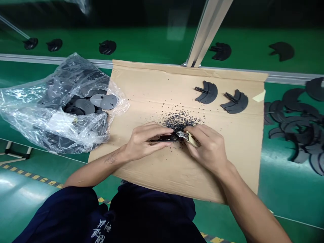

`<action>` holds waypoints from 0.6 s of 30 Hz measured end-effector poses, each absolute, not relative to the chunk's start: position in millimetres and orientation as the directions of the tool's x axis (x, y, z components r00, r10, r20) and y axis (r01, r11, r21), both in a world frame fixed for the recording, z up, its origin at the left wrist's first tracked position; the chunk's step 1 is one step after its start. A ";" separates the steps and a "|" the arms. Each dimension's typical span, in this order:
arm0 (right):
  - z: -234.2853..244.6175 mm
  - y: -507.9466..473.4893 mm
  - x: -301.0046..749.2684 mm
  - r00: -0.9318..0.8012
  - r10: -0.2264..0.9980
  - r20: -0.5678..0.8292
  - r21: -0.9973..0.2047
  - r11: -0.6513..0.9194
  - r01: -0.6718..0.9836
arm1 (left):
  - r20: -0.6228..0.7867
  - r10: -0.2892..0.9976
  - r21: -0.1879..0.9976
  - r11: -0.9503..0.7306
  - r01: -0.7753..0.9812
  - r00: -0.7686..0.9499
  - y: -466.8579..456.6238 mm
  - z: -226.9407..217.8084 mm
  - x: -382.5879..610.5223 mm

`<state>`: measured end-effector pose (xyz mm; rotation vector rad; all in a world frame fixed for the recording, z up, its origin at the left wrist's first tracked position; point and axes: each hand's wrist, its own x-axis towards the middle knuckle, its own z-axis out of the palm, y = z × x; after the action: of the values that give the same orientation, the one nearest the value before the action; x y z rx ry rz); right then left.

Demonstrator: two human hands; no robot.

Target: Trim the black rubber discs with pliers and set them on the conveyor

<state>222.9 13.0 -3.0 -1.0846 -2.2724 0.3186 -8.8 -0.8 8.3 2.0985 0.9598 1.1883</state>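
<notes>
My left hand (144, 141) is closed around a flat black plastic part (164, 138), held edge-on over a sheet of cardboard (157, 84). My right hand (209, 146) grips a small blade tool with a tan handle (188, 137), its metal tip touching the end of the part. A scatter of black plastic shavings (179, 119) lies on the cardboard just beyond both hands. Two black fan-shaped parts (207, 92) (235, 102) rest on the cardboard at the far right.
A clear plastic bag (30, 108) full of grey and black disc parts sits at the left. A heap of black curved parts (301, 125) lies at the right. Beyond a metal rail (50, 60), single black parts (107, 47) sit on a green belt. A slanted metal post (205, 33) rises behind the cardboard.
</notes>
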 end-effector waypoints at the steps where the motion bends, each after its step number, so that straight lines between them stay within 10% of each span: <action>1: -3.4 13.1 222.3 -0.494 0.765 0.414 -0.407 0.641 0.651 | 0.492 0.786 0.723 -0.609 0.327 0.374 -0.6 8.6 -8.7; 6: -5.0 10.7 220.3 -0.538 0.742 0.400 -0.322 0.663 0.676 | 0.444 0.763 0.652 -0.634 0.415 0.469 0.4 8.5 -8.8; 15: 7.9 14.1 220.6 -0.466 0.841 0.277 -0.746 0.493 0.447 | 0.371 0.897 0.844 -0.434 0.316 0.241 0.0 7.1 -13.0; 18: 8.5 10.4 217.2 -0.480 0.782 0.398 -0.671 0.605 0.429 | 0.462 0.824 0.768 -0.557 0.315 0.329 0.2 3.0 -12.8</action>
<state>217.2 10.4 8.5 -0.9507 -2.1289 0.6464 -12.8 0.2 3.0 2.0385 0.9973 1.1839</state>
